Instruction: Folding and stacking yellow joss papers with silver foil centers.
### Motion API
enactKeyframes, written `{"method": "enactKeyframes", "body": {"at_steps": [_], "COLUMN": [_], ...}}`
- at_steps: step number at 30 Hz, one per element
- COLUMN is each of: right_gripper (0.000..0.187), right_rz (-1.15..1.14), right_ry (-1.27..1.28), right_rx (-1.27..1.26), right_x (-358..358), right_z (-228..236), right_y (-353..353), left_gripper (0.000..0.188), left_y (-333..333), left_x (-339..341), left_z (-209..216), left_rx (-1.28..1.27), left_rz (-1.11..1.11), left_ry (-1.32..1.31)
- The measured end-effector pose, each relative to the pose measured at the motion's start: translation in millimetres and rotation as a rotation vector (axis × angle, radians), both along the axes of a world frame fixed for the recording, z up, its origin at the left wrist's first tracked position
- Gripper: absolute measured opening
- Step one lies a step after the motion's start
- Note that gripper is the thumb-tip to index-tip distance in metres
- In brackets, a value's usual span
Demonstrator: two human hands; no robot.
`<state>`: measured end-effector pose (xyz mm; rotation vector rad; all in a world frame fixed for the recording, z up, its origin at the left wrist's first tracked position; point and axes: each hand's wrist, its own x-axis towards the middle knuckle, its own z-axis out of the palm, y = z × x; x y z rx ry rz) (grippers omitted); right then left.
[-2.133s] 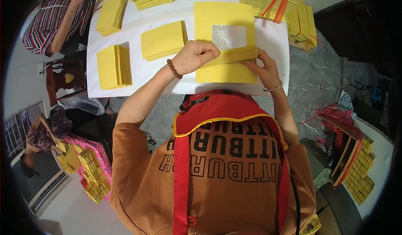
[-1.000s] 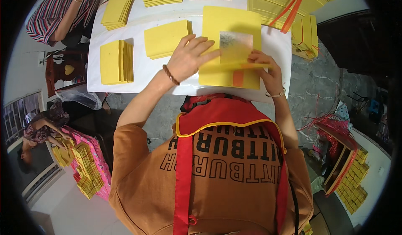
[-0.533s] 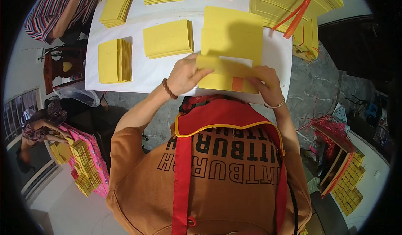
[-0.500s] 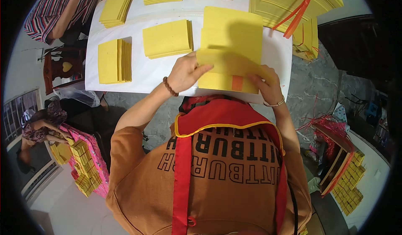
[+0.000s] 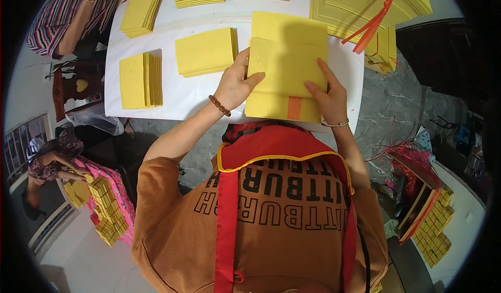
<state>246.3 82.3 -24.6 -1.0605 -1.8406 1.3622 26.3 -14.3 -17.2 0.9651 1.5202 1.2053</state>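
A rectangular piece of yellow paper (image 5: 282,63) lies between my hands, on top of larger yellow paper sheets (image 5: 284,24) at the table's near edge. My left hand (image 5: 236,88) is closed on its left side, thumb over the top and fingers partly hidden by the edge. On the opposite side my right hand (image 5: 332,99) grips the edge, with its thumb on the surface and index finger along the side. An orange strip (image 5: 294,108) crosses the near end of the sheets. How many layers I hold cannot be made out.
The white-covered table (image 5: 182,97) holds several yellow paper stacks, including a folded stack (image 5: 206,52) left of my hands. Large yellow sheets (image 5: 344,11) with red plastic ties (image 5: 373,24) sit far right. Another person's arm (image 5: 78,19) is far left; another person works beside a pink-covered table (image 5: 122,209).
The yellow paper, tilted up and seen foreshortened before, now lies flatter over the sheets with its face showing. My right hand has shifted to its side edge, index finger stretched out.
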Motion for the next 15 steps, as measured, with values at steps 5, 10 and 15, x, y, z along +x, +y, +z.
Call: {"method": "enactKeyframes", "body": {"at_steps": [5, 10, 15], "right_gripper": [0.056, 0.056, 0.055], "right_rz": [-0.046, -0.043, -0.086], "right_ry": [-0.057, -0.085, -0.118], "right_rx": [-0.043, -0.024, 0.024], "right_x": [-2, -2, -7], "right_z": [-6, -6, -1], "right_y": [-1, 1, -2], "left_gripper": [0.068, 0.072, 0.072], "left_y": [2, 3, 2], "left_x": [-1, 2, 4], "left_z": [11, 21, 15], "left_rx": [-0.136, -0.086, -0.007], "left_rz": [-0.01, -0.001, 0.04], "left_ry": [0.378, 0.446, 0.35]}}
